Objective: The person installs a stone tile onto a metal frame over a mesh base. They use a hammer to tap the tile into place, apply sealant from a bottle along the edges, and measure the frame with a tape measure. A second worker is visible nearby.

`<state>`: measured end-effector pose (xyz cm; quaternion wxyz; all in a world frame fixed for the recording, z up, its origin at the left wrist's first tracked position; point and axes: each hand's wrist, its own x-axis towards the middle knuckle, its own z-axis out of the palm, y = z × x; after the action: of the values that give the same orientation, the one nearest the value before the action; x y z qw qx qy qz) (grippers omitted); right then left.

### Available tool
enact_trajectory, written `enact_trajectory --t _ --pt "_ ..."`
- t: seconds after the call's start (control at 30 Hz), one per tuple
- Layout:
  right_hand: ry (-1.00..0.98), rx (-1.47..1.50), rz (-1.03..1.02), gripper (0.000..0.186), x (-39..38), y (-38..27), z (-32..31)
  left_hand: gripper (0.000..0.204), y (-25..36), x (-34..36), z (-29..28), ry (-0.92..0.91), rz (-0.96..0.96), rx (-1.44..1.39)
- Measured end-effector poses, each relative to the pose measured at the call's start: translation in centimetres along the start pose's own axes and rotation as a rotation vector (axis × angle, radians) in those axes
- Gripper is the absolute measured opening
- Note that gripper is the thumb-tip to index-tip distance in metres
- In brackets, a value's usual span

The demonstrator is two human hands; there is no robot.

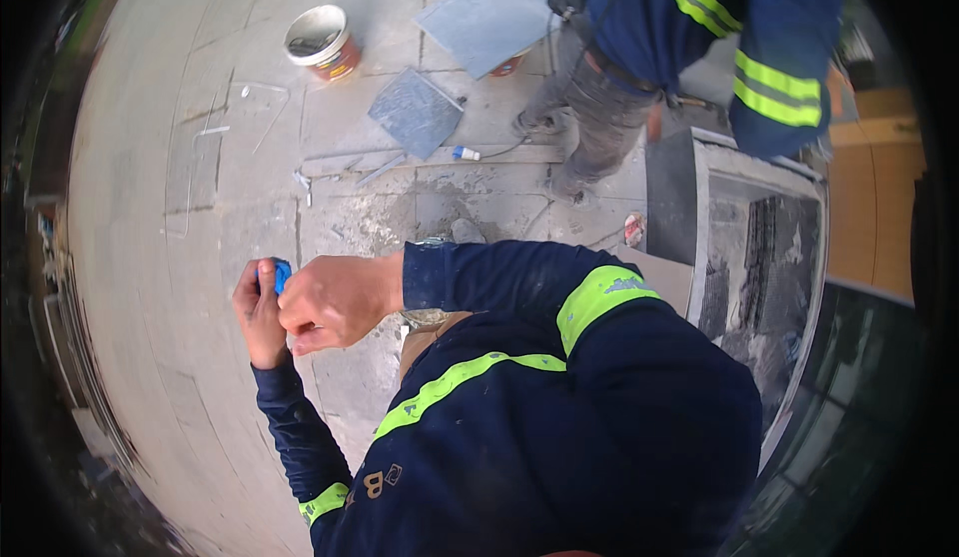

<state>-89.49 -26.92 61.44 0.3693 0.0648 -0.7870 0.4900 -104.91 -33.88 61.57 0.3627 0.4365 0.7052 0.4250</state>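
Out in front of my body, above the paved ground, both hands are close together. A small bright blue thing (282, 275) pokes out between them; its kind is hard to make out. My left hand (260, 312) is closed around it, with the thumb lying along its side. My right hand (335, 302) reaches across from the right, curled into a fist against the left fingers and the blue thing. Whatever the right fingers grip is hidden behind the knuckles.
A white bucket (322, 45) stands far left of centre. Grey tiles (415, 114) lie beyond my hands, near a blue-and-white plug connector (466, 153) on a cable. A co-worker (609, 87) stands at far right, beside a mortar-smeared frame (759, 267).
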Motion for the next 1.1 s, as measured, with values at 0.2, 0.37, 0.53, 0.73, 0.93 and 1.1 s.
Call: enact_trajectory --t 0.2,0.37,0.53,0.73,0.93,1.1 --pt "0.803 -0.229 0.264 0.027 2.1 0.9 5.5 0.028 -1.3 -1.3 2.9 0.207 0.478 -0.029" --pt "1.010 -0.337 0.545 0.033 3.4 1.4 7.8 0.023 -4.2 -2.6 -0.3 -0.042 0.308 -0.238" --pt "1.120 0.716 0.632 0.046 3.2 2.0 11.3 0.022 -1.7 -3.1 -1.5 -0.046 0.742 -0.053" --pt "1.184 0.814 0.408 0.049 2.3 1.6 14.9 0.040 -3.0 -0.7 -1.3 0.117 0.877 0.231" --pt "1.099 -0.328 0.820 0.022 -2.4 5.2 15.1 0.032 -11.2 -0.8 2.0 -0.167 0.440 -0.193" --pt "0.849 -0.013 1.188 0.016 -7.5 8.3 16.1 0.028 -20.2 -1.6 2.8 -0.378 -0.343 -0.786"
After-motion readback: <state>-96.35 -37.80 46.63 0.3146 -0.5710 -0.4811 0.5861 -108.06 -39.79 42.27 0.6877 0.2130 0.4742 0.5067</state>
